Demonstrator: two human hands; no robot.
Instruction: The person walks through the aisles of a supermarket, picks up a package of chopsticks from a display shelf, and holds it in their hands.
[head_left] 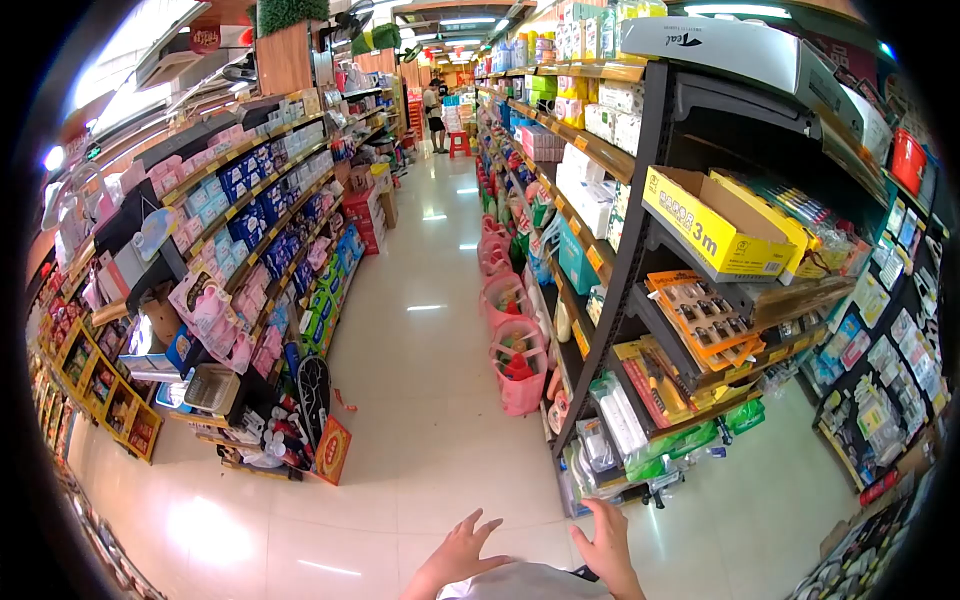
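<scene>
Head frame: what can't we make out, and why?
All in the head view:
- Arms behind the left hand and right hand: cut off by the bottom edge.
- Yellow "3m" box: its inside floor, hidden by its front wall.
- Shelf price label: print too small to read.
- Person down the aisle: too small to tell what the hands hold.

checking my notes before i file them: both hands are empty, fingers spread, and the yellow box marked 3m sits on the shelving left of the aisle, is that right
Not quite: the head view shows the yellow box marked 3m on the shelving right of the aisle, not left. The left hand and right hand are indeed empty, fingers spread.
</scene>
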